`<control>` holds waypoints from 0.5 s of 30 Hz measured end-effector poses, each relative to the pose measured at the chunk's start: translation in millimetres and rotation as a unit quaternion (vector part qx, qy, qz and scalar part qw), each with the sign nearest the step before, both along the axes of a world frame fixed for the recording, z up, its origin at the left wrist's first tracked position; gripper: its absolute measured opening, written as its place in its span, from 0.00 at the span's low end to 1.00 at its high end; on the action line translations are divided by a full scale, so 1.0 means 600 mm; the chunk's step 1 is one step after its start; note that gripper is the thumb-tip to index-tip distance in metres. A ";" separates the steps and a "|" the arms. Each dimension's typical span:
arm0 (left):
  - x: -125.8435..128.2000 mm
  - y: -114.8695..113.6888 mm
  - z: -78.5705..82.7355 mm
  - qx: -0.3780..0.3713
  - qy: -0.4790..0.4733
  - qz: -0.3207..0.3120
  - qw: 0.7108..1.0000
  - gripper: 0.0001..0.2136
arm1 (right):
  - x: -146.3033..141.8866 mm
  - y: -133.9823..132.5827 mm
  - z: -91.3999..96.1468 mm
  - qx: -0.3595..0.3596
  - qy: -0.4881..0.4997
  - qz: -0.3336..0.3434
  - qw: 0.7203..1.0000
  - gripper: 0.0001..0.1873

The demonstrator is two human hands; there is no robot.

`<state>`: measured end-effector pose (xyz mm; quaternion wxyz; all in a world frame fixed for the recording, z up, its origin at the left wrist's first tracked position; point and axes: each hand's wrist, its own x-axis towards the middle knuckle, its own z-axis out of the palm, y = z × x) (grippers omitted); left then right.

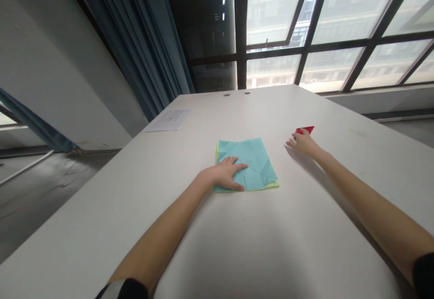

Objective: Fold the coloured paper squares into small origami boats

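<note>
A creased light-blue sheet of paper (254, 158) lies unfolded on the white table, with a yellow-green sheet (272, 184) showing beneath its left and lower edges. Spread flat on the left part of the blue sheet is my left hand (228, 173), fingers apart. Off to the right, my right hand (303, 143) has its fingers around a small red folded paper (308, 129), whose pointed end sticks out to the right. The rest of the red piece is hidden behind my fingers.
A printed white sheet (168, 120) lies near the table's left edge. Two round dark grommets (227, 95) sit by the far edge of the table (210, 113). Beyond are a blue curtain (139, 32) and framed windows (274, 9).
</note>
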<state>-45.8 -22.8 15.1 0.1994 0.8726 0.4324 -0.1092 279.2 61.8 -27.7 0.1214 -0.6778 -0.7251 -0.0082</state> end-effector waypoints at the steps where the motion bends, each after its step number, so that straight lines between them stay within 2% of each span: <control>1: 0.000 -0.001 0.000 0.001 -0.003 0.000 1.000 0.41 | 0.003 0.001 -0.001 -0.004 -0.006 0.006 1.000 0.17; 7: -0.001 -0.006 0.006 0.001 -0.022 0.004 1.000 0.41 | -0.014 -0.009 0.018 -0.008 -0.013 0.017 1.000 0.16; 10: -0.002 -0.006 0.006 -0.010 -0.031 0.008 0.999 0.40 | -0.035 -0.022 0.040 0.034 0.037 0.036 0.998 0.15; 12: 0.000 -0.004 0.004 -0.017 -0.042 0.018 0.999 0.36 | -0.053 -0.037 0.057 0.072 0.102 0.071 0.990 0.13; 15: 0.008 0.003 0.004 0.001 -0.094 0.032 0.995 0.27 | -0.085 -0.069 0.084 0.085 0.175 0.165 0.967 0.12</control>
